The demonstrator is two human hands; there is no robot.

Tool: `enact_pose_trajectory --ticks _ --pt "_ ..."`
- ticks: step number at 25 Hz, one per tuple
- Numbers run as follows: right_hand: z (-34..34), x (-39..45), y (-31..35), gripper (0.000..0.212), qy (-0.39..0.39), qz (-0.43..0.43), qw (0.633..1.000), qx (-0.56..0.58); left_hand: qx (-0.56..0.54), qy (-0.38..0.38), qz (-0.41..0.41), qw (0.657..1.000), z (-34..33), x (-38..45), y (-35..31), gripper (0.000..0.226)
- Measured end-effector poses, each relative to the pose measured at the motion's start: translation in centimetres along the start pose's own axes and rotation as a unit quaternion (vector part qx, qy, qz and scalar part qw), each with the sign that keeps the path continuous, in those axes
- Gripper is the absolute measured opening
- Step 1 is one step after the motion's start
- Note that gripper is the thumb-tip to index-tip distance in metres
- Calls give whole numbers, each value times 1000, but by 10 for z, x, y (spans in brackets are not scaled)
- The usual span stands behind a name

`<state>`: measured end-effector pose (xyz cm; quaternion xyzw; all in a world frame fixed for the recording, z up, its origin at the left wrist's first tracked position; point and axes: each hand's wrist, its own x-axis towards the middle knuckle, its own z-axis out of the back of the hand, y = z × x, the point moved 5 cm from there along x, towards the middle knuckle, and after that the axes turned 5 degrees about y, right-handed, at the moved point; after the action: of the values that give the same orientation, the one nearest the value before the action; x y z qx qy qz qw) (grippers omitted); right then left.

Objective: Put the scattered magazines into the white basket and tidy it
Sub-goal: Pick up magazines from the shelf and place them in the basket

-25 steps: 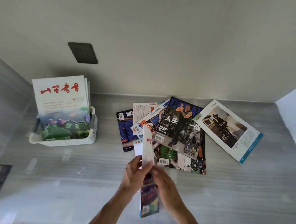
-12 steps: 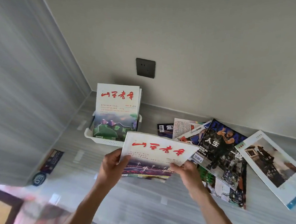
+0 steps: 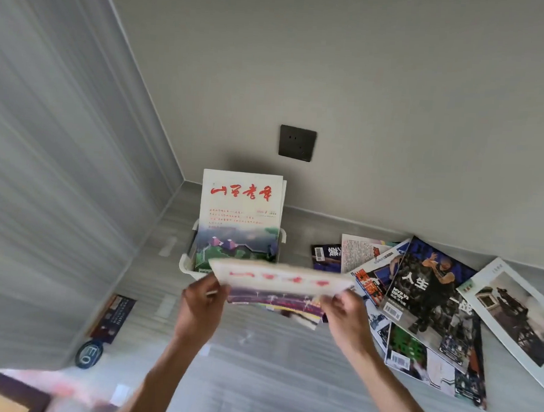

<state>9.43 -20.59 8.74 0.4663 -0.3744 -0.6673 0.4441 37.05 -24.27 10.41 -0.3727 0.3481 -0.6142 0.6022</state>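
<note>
The magazine standing in the basket (image 3: 186, 266) has a white cover (image 3: 241, 204) with a red brush-written Chinese title; I cannot read the characters with certainty. The small red lines under it are too small to read. The magazine held in the hands (image 3: 280, 281) has the same kind of red title, but it is blurred. The dark basketball magazine (image 3: 430, 298) shows "人生" in white and "MVP VS DPOY" below. A magazine under it (image 3: 369, 280) has large orange characters, not readable. A round sticker (image 3: 89, 353) at the left shows "EO".
</note>
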Motion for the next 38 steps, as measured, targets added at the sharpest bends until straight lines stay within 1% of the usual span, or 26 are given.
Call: enact_pose_trajectory --ticks 2,4,7,11,14,16,18,20,21,22,23,24,25,27,29,31,33,35,38 --pt "-12 26 51 25 -6 56 997 50 -44 -23 -30 998 35 40 -16 27" --pt "-27 56 96 30 -35 87 993 77 -72 -47 -40 996 64 81 -28 35" --pt "-61 99 124 32 -63 66 991 95 -43 -67 17 997 84 130 -17 34" --pt "-97 142 101 31 -87 13 994 63 7 -44 82 996 79 166 22 20" --pt "-105 158 75 36 -109 -33 994 5 57 -4 107 993 66 179 49 17" --pt "-105 164 61 39 -107 -47 993 -28 97 27 114 988 55 182 63 14" --pt "-104 164 47 36 -111 -51 991 -58 123 58 116 984 45 182 76 12" --pt "-105 157 31 34 -125 -56 986 -94 136 77 152 976 41 176 84 12" --pt "-105 151 24 37 -133 -57 984 -103 129 75 181 972 42 170 87 16" --pt "-104 147 19 41 -134 -53 984 -103 114 68 203 970 43 161 87 25" --pt "-101 141 15 44 -129 -48 986 -94 108 58 200 972 42 151 85 35" --pt "-96 135 10 45 -120 -45 989 -78 115 51 172 977 40 138 77 42" --pt "-89 126 5 43 -109 -49 991 -61 124 54 133 982 34 122 67 48" --pt "-70 97 -13 38 -93 -67 992 -59 124 88 61 987 10 90 43 56" --pt "-39 62 -41 34 -101 -98 988 -63 143 152 5 978 -30 67 17 61" --pt "8 30 -71 31 -131 -132 981 -60 159 226 -39 960 -83 52 -15 65" --pt "66 6 -100 30 -176 -161 969 -70 156 273 -56 948 -138 42 -50 66" --pt "122 -12 -121 28 -213 -176 959 -58 145 303 -68 939 -192 29 -77 67" --pt "197 -41 -146 21 -285 -164 944 -12 137 377 -65 914 -270 -9 -95 69"
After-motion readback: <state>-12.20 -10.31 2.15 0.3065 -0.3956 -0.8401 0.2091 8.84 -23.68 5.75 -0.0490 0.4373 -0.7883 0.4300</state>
